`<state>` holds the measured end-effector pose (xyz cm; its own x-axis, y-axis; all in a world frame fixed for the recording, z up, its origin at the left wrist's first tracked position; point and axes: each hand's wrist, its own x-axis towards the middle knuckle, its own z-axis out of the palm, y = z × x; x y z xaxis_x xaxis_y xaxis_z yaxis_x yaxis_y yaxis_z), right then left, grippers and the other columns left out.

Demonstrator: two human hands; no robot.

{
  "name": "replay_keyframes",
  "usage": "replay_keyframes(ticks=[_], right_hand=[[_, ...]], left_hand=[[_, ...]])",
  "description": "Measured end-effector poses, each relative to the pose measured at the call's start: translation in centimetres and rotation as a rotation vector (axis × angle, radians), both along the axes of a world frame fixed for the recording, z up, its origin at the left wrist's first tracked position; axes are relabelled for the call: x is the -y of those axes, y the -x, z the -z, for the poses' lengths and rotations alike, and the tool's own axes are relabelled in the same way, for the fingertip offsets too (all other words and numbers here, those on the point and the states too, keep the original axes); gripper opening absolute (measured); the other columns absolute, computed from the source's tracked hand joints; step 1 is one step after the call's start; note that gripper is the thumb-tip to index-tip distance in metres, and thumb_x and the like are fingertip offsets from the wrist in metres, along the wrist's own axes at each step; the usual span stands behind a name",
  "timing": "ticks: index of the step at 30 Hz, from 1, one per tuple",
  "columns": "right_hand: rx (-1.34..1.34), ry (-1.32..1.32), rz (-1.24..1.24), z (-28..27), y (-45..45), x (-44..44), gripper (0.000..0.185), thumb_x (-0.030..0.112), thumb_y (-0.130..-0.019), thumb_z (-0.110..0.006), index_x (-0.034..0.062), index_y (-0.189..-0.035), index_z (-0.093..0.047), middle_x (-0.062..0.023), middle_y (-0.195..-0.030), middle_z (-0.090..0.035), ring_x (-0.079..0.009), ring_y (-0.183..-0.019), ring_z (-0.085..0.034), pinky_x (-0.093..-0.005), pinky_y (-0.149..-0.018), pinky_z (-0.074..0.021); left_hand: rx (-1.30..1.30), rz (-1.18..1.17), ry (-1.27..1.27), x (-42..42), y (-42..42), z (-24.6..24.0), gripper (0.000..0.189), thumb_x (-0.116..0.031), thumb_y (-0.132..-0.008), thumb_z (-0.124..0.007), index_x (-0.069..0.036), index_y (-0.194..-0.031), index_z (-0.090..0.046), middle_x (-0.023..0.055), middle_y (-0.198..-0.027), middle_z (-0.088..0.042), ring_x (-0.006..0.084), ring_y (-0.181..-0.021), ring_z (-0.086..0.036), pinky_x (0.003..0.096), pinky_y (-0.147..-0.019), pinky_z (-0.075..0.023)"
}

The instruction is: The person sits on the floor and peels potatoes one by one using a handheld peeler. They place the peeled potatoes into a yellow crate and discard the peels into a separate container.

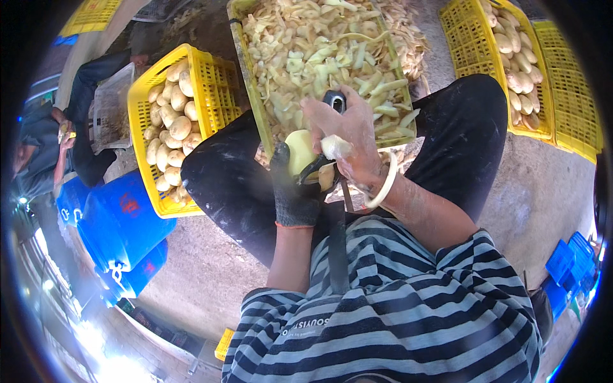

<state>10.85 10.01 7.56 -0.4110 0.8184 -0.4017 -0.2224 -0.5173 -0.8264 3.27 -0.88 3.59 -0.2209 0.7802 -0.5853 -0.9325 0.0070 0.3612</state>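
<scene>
In a dark knitted glove, my left hand (296, 196) holds a peeled, pale yellow potato (300, 152). My bare right hand (347, 134) grips a black-handled peeler (335, 101), whose dark head lies against the potato's lower right side. A strip of peel (326, 177) hangs by the peeler's head, and a whitish wrap or scrap covers part of my right thumb side. Both hands are over the near edge of a yellow crate (249, 81) heaped with potato peelings (311, 57). A pale bangle circles my right wrist.
Yellow crates of potatoes stand at the left (195, 91) and the right (452, 43). Blue barrels (117, 215) are at the lower left. Another person (43, 143) sits at the far left beside a grey crate (129, 100). More peelings (407, 38) lie beyond my crate.
</scene>
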Motion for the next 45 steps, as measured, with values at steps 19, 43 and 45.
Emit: replay_keyframes(ticks=[19,43,45], right_hand=[[-0.079,-0.074,-0.059,1.9,-0.2,-1.8,0.03,0.024,-0.077,-0.069,0.0013,-0.064,-0.053,-0.0031,-0.053,-0.051,-0.0108,-0.044,-0.049,-0.0249,-0.04,-0.0401],[0.124,-0.063,0.222,7.6,-1.1,-9.1,0.023,0.019,-0.077,-0.07,0.004,-0.074,-0.054,-0.0018,-0.057,-0.052,-0.0119,-0.046,-0.05,-0.0235,-0.043,-0.041],[0.148,-0.122,0.12,4.7,-1.6,-8.1,0.026,0.025,-0.078,-0.069,0.0047,-0.073,-0.054,-0.0014,-0.057,-0.051,-0.0112,-0.045,-0.048,-0.0233,-0.044,-0.0399]], left_hand=[[0.105,0.022,0.009,-0.7,-0.2,0.8,0.056,-0.051,-0.082,-0.056,-0.008,-0.118,-0.05,0.0088,-0.11,-0.058,0.0247,-0.097,-0.059,0.0386,-0.085,-0.0496],[-0.01,0.086,-0.04,-0.2,-0.7,-2.3,0.065,-0.048,-0.086,-0.051,0.001,-0.126,-0.041,0.0274,-0.106,-0.058,0.0373,-0.082,-0.063,0.0405,-0.07,-0.0557],[-0.042,0.133,-0.094,-0.3,-0.4,-2.1,0.065,-0.049,-0.086,-0.05,0.001,-0.126,-0.041,0.0271,-0.106,-0.058,0.0379,-0.083,-0.063,0.0411,-0.071,-0.0556]])
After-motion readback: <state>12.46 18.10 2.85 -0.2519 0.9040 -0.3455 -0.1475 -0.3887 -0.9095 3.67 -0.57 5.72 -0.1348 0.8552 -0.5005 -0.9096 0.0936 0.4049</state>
